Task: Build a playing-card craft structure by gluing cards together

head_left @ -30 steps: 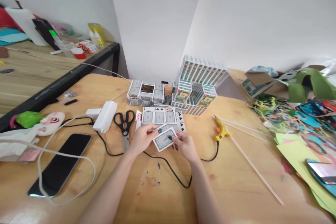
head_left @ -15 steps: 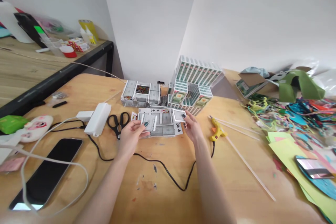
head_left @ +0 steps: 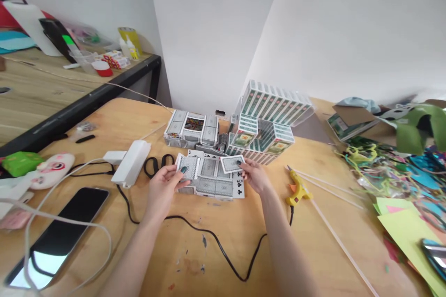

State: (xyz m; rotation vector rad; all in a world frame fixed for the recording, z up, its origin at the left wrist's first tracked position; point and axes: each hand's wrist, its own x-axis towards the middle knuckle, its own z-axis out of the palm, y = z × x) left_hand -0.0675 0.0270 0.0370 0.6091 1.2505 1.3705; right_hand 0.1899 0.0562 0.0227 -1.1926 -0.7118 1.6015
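Across the room, the left hand [head_left: 163, 190] pinches a patterned card [head_left: 189, 166] along the left edge of the card panel [head_left: 223, 188]; the right hand [head_left: 257, 175] grips a second card [head_left: 230, 164] above its far right corner. The panel lies toward the wooden surface's [head_left: 216, 288] far edge.

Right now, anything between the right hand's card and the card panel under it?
Nothing visible. The right hand pinches the card over the panel's upper right; contact is unclear. The left hand holds another card at the left end, and the glue gun lies off right.
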